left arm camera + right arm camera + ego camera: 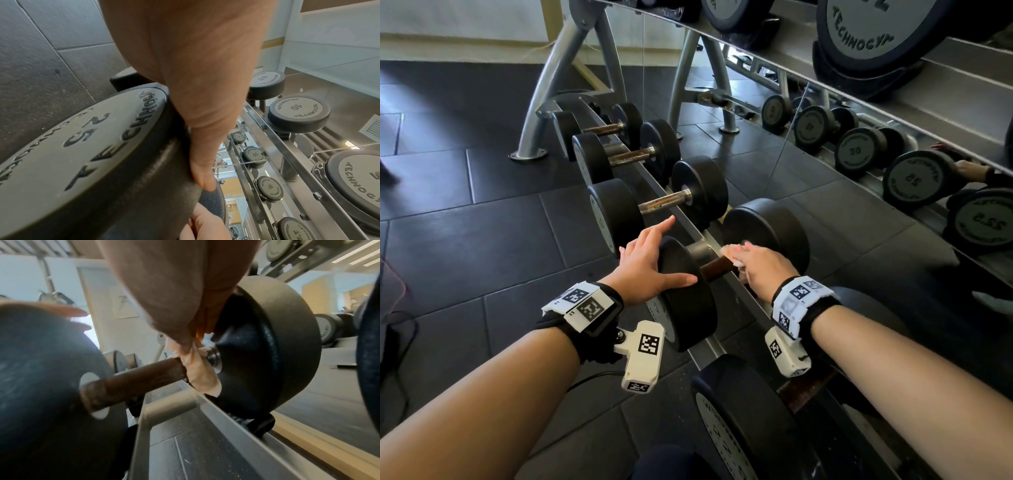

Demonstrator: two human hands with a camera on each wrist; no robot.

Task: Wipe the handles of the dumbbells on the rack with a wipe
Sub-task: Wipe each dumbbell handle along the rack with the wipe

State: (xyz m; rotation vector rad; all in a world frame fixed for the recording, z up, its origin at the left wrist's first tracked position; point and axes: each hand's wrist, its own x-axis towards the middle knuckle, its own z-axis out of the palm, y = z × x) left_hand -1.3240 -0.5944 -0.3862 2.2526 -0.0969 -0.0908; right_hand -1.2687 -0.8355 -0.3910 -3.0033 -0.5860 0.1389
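Observation:
A row of black dumbbells lies on the low grey rack point(722, 274). My left hand point(650, 260) rests open on the near head point(688, 298) of a dumbbell marked 25 point(86, 129), fingers spread and thumb along its rim. My right hand point(760, 267) wraps a rust-stained white wipe point(732, 255) point(197, 369) around the brown rusty handle point(717, 265) point(135, 384), at the end next to the far head point(770, 233) point(267, 344). The wipe's loose end hangs below the bar.
Further dumbbells with rusty handles point(664, 202) lie on the rack beyond, and one point(750, 421) nearer me. A mirror point(893, 154) runs along the right and reflects the weights. The rack's legs point(544, 102) stand on dark rubber floor tiles point(482, 222).

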